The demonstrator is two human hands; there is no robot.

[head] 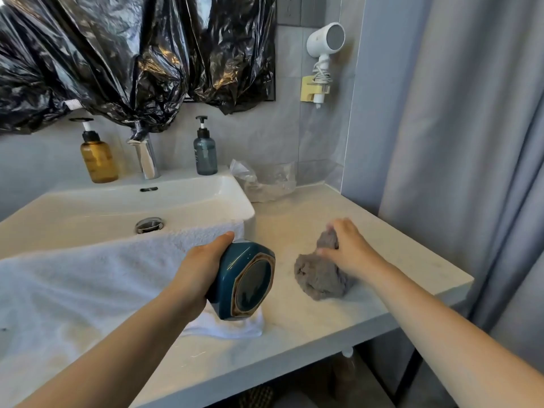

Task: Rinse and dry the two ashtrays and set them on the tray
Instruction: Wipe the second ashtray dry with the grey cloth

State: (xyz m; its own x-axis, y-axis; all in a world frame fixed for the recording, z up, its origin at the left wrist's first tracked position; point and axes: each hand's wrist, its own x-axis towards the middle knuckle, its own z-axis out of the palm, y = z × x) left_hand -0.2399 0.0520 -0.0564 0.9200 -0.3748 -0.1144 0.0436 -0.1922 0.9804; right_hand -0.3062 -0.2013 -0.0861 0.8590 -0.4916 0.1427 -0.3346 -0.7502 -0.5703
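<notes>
My left hand point(200, 272) grips a dark blue glazed ashtray point(244, 281), tilted on its side so its underside faces me, held just above the white towel point(88, 284) at the counter's front. To the right, my right hand point(350, 245) pinches the top of a crumpled grey cloth point(321, 275) that rests on the marble counter point(397, 260). Only one ashtray shows, and no tray is in view.
A white sink point(206, 198) with a chrome tap point(145, 160) sits behind the towel. An amber pump bottle point(98, 160) and a blue-grey pump bottle point(205, 154) stand at the back. A crumpled clear plastic bag point(265, 181) lies by the wall. A grey curtain point(471, 142) hangs at right.
</notes>
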